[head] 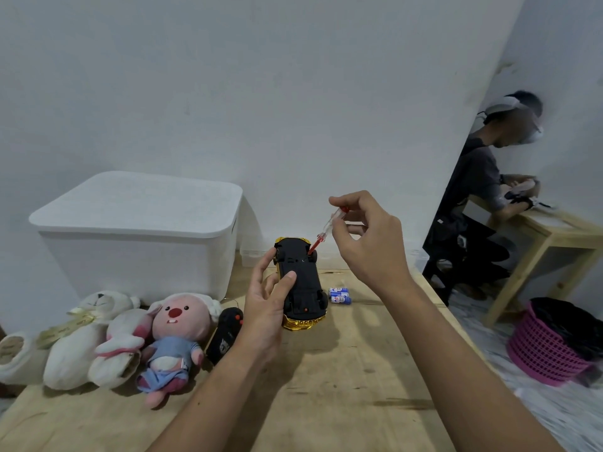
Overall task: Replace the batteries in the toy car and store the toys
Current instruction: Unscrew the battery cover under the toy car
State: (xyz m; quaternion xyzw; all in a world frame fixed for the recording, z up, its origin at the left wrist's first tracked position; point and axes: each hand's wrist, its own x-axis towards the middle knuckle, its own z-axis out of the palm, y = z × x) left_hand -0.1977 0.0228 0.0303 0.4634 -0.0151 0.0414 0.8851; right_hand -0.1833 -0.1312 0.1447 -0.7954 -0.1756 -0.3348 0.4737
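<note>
The toy car [301, 282], gold-bodied with its black underside turned up toward the camera, is being held above the wooden table [342, 386], near the middle of the view. The left hand [266, 308] is gripping it from the left side, the thumb lying across the black underside and the fingers curling behind the body. The right hand [365, 236] is pinching the clear, red-capped handle of a small screwdriver [326, 228] between thumb and fingertips, with the red shaft slanting down and left so that its tip is touching the underside near the far end of the car. Just to the right of the car, two blue-and-white batteries [339, 295] are lying side by side on the table. To the left of the left hand, a black remote control [225, 334] is lying on the table, its red buttons facing up. Beside it, a pink-faced plush toy [177, 334] in a blue outfit is lying on its back, and further left two white plush toys [94, 337] are lying against each other near the table's left edge. Behind them, a white storage box [137, 230] with its lid on is standing against the wall. On the floor to the right, a pink basket [545, 350] lined with a black bag is sitting. Beyond it, another person [479, 190] is sitting at a second wooden table [551, 233].
</note>
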